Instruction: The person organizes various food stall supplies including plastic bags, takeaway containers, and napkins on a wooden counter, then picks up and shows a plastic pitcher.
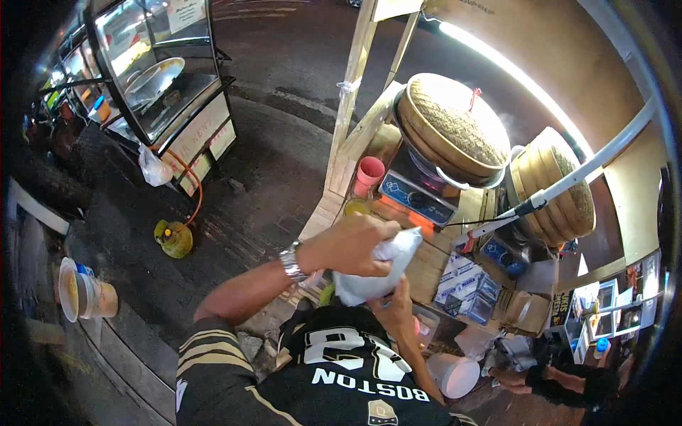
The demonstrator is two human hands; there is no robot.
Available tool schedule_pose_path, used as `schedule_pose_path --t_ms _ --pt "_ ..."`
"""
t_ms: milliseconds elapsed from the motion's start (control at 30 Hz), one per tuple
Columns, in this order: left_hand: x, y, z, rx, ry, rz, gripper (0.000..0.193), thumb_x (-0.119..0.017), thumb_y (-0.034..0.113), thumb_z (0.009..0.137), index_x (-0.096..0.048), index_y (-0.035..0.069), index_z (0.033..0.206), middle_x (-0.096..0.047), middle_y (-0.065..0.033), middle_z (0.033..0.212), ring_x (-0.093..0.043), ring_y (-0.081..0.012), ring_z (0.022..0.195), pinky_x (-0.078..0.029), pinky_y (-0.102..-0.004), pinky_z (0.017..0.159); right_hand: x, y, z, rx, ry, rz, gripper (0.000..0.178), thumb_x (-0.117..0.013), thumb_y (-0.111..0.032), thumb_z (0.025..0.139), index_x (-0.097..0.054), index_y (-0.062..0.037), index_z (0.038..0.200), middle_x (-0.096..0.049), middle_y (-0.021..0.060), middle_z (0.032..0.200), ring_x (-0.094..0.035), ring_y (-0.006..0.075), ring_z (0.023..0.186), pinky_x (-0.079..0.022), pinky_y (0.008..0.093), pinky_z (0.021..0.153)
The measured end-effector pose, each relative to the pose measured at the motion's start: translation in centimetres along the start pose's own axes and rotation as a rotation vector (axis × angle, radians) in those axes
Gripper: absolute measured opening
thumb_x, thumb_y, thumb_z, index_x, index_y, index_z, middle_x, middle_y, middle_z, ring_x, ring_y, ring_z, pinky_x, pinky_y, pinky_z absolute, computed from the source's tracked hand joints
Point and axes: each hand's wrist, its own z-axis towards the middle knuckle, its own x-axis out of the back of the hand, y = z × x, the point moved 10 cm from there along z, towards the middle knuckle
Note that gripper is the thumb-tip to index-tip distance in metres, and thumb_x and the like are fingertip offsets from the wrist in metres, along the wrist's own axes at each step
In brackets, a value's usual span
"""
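Note:
In front of my chest I hold a white bag [359, 290]; its contents are hidden, and I cannot tell whether it is plastic or paper. My left hand [362, 245], with a metal watch at the wrist, is closed over the bag's upper part, fingers curled. Lower down, my right hand [398, 309] grips the bag's near right side, its thumb pointing up along it; its other fingers are partly hidden. Just beyond my hands, a pink-red cup [369, 172] stands on a wooden counter [426, 270] beside a blue-fronted stove [419, 199].
A large woven steamer [455, 128] sits over the stove, with stacked steamers [550, 188] to its right. A white pole [597, 163] slants across. Blue-white packs [465, 291] and a cardboard box [526, 311] lie right. Leftward are a glass cart [181, 128], gas cylinder [174, 240] and buckets [89, 295].

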Motion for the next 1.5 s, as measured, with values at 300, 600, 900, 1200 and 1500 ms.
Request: schedule_pose_path --t_ms 300,600,900,1200,1500 --pt "11.7 -0.9 -4.5 0.199 -0.054 0.259 0.031 -0.075 0.024 0.069 -0.060 0.003 0.086 -0.062 -0.0186 0.074 -0.064 -0.0375 0.067 -0.049 -0.0431 0.062 -2.2 -6.9 1.6 0.217 -0.211 0.110 0.069 -0.078 -0.013 0.083 -0.044 -0.0094 0.142 -0.059 0.0118 0.116 -0.063 0.0212 0.086 -0.054 0.0321 0.075" --pt "16.5 -3.4 -5.4 0.243 0.164 0.397 0.026 -0.074 0.017 0.071 -0.056 0.004 0.085 -0.056 -0.0154 0.064 -0.058 -0.0287 0.056 -0.044 -0.0384 0.054 -5.8 9.8 9.3 -0.146 0.000 0.438 0.018 -0.068 -0.013 0.090 -0.063 -0.0034 0.104 -0.066 0.0080 0.083 -0.063 0.0144 0.070 -0.053 0.0300 0.062" --pt "16.8 -6.9 -4.3 0.292 0.349 0.337 0.025 -0.073 0.015 0.072 -0.053 0.002 0.080 -0.052 -0.0120 0.060 -0.049 -0.0209 0.050 -0.041 -0.0349 0.051 -16.1 8.2 12.1 -0.714 -0.239 1.090 0.036 -0.066 -0.031 0.094 -0.059 -0.0051 0.119 -0.064 0.0123 0.092 -0.067 0.0233 0.072 -0.057 0.0339 0.059" --pt "13.2 -8.4 -3.0 0.311 0.321 0.231 0.027 -0.072 0.021 0.075 -0.052 0.003 0.078 -0.044 -0.0059 0.061 -0.041 -0.0104 0.058 -0.038 -0.0311 0.052 -17.5 13.7 13.1 -0.558 0.004 1.051 0.031 -0.062 -0.029 0.097 -0.063 -0.0005 0.108 -0.065 0.0132 0.082 -0.069 0.0230 0.068 -0.060 0.0338 0.061" --pt "10.3 -8.1 -1.0 0.236 0.315 0.231 0.030 -0.074 0.022 0.075 -0.053 0.001 0.080 -0.049 -0.0112 0.059 -0.046 -0.0148 0.053 -0.043 -0.0333 0.054 -11.7 16.0 8.5 -0.387 0.103 0.838 0.034 -0.057 -0.034 0.100 -0.061 -0.0016 0.092 -0.063 0.0076 0.074 -0.067 0.0174 0.064 -0.058 0.0295 0.060"
